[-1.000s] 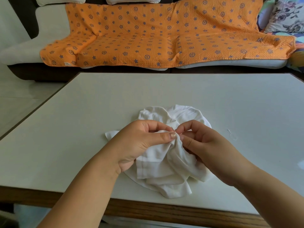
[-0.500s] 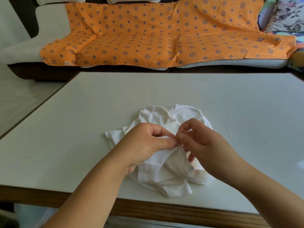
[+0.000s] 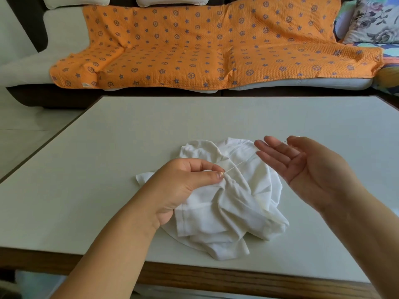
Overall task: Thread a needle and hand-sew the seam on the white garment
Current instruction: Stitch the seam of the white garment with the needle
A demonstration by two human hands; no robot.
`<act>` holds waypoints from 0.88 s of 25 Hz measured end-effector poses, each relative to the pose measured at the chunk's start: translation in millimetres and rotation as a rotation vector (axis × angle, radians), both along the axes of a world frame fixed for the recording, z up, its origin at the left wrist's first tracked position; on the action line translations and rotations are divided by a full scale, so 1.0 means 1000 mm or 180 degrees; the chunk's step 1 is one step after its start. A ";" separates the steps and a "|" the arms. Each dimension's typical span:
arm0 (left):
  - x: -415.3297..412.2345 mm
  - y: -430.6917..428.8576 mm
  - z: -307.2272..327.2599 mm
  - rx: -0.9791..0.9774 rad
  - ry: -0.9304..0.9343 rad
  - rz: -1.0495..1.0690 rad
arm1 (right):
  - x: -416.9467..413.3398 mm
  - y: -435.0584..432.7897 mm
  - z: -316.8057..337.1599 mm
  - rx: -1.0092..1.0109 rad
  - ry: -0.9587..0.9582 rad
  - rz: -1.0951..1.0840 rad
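A crumpled white garment [image 3: 233, 203] lies near the front of the white table [image 3: 108, 169]. My left hand [image 3: 183, 186] pinches a fold of it between thumb and forefinger, right where the stitch sits. A thin white thread [image 3: 237, 165] runs taut from that spot up and to the right. My right hand [image 3: 306, 167] is raised above the garment's right side, palm turned left and lower fingers spread. Its thumb and forefinger pinch the needle [image 3: 285, 141], of which only a short dark tip shows.
The table's wooden front edge [image 3: 216, 279] is close to me. Behind the table stands a sofa with an orange star-patterned blanket [image 3: 205, 46] and a floral cushion [image 3: 373, 20] at the far right. Pale floor [image 3: 28, 126] lies to the left.
My right hand has drawn away from the left hand, up and to the right, pulling the thread out of the fabric. My left hand stays pinching the fold.
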State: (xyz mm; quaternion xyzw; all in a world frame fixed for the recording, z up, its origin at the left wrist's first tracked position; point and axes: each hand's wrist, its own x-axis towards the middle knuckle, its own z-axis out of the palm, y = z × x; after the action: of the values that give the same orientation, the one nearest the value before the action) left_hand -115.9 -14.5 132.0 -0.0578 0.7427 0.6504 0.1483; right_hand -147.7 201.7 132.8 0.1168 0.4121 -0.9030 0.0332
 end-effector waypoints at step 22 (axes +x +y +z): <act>-0.002 -0.013 0.002 0.0116 -0.0019 0.0051 | 0.047 -0.035 0.015 0.2270 0.0773 0.1192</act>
State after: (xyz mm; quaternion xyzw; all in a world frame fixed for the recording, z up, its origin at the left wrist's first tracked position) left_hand -118.0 -27.3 134.4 -0.0630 0.7297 0.6649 0.1464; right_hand -100.6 166.3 148.2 -0.0633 0.7139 -0.6894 0.1053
